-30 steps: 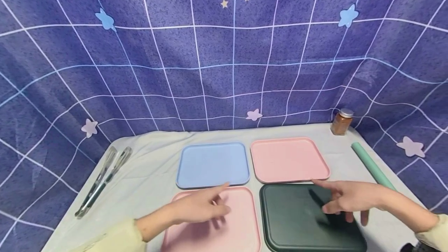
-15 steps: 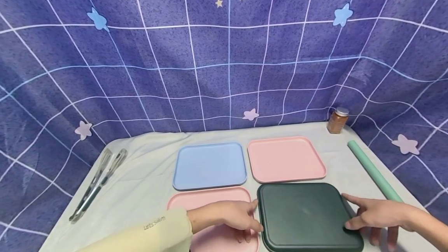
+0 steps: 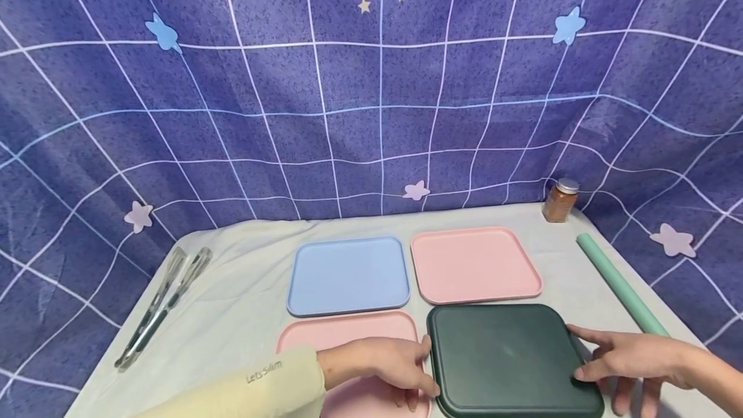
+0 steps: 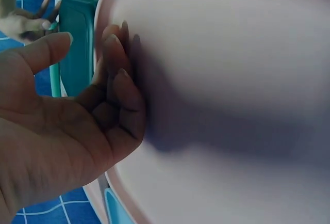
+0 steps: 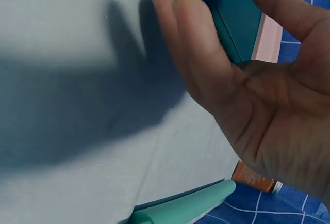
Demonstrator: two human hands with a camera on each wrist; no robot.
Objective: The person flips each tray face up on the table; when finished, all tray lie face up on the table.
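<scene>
A dark green rectangular box (image 3: 511,357), with what looks like a rimmed lid, lies at the front right of the table. My left hand (image 3: 400,366) is at its left edge, over the near pink tray (image 3: 348,324); thumb and index finger are spread along that side. At the box's right edge is my right hand (image 3: 644,360), thumb and index finger reaching the rim, other fingers pointing down. In the left wrist view, the left fingers (image 4: 129,105) bend loosely above the pink tray. The right wrist view has the right fingers (image 5: 193,33) nearly straight beside the box.
Behind lie a blue tray (image 3: 348,276) and another pink tray (image 3: 476,264). Tongs (image 3: 165,308) lie at the left. On the right are a mint-green roll (image 3: 621,282) and a jar of brown contents (image 3: 560,202). A purple patterned curtain (image 3: 371,82) surrounds the back.
Both hands were spread above the near pink tray and the box; they moved right and down to the box's two sides. Over the last half second they have barely shifted.
</scene>
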